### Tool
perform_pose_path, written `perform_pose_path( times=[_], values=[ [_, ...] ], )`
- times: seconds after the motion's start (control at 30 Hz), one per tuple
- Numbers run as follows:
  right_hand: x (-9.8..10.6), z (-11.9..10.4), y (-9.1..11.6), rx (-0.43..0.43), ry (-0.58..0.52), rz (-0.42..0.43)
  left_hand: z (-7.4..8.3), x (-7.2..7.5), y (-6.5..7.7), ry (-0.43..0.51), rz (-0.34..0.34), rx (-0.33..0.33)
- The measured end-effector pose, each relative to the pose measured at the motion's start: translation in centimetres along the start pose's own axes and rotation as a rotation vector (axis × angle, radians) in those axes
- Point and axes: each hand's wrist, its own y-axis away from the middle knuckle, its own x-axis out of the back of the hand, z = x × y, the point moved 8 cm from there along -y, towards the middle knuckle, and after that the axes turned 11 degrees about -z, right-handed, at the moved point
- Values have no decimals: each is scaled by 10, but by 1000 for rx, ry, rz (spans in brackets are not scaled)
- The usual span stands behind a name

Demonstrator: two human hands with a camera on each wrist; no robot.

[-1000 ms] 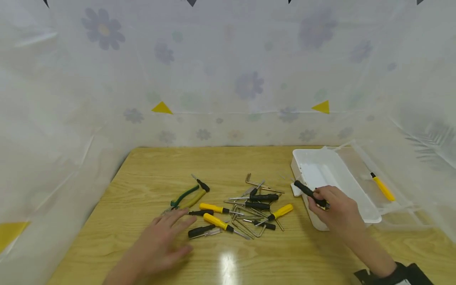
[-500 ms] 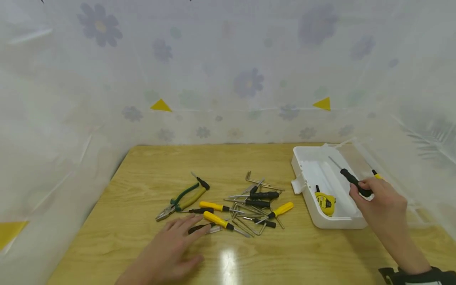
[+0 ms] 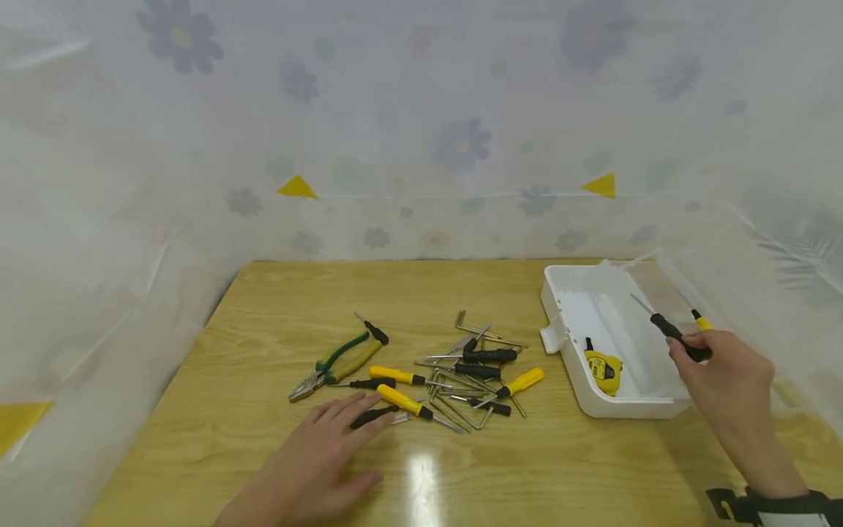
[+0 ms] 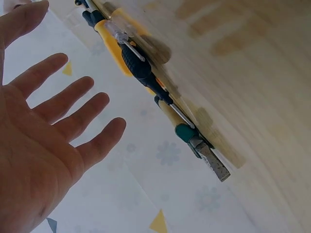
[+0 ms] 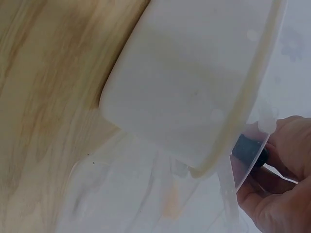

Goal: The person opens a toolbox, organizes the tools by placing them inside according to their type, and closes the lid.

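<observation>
At the right of the head view, I see the right hand (image 3: 731, 395) pinching a black screwdriver (image 3: 667, 326) by its handle, thumb and fingers curled on it. The shaft points to the upper left, over the white box (image 3: 579, 388). A yellow tape measure (image 3: 604, 372) sits in the box, towards its lower left corner. The clear lid (image 3: 658, 282) spreads to the right of the box, and a yellow screwdriver (image 3: 703, 322) shows there, partly hidden by the right hand.

At lower centre-left, I have the left hand (image 3: 323, 457) with fingers spread and gripping nothing. Its fingertips are near another black screwdriver (image 3: 372, 418); I cannot tell from here whether they touch. My left wrist view also shows those fingers extended, with tools beyond them.

Pliers (image 3: 324, 376) lie just above the left hand, handles angled to the upper right. Mid-frame, more yellow and black screwdrivers lie heaped with brass-coloured hex keys (image 3: 477, 329) on the wooden table (image 3: 421, 293). A flowered sheet (image 3: 395, 110) fills the upper frame.
</observation>
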Motion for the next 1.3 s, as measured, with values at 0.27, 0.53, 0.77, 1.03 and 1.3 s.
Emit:
perform_pose_path(
  times=[0.27, 0.53, 0.77, 1.03, 1.3],
  values=[
    [-7, -1, -5, -58, 142, -88, -3, -2, 3, 5, -8, 21],
    [-3, -7, -6, -60, 171, -68, -4, -1, 5, 11, 18, 32],
    [-18, -63, 3, 177, 80, 4, -10, 4, 9, -2, 40, 50],
    [-91, -161, 38, 530, -37, -459, -14, 13, 15, -65, 98, 62],
    [-134, -164, 52, 362, 70, -885, -17, 13, 21, -34, 113, 63]
  ],
)
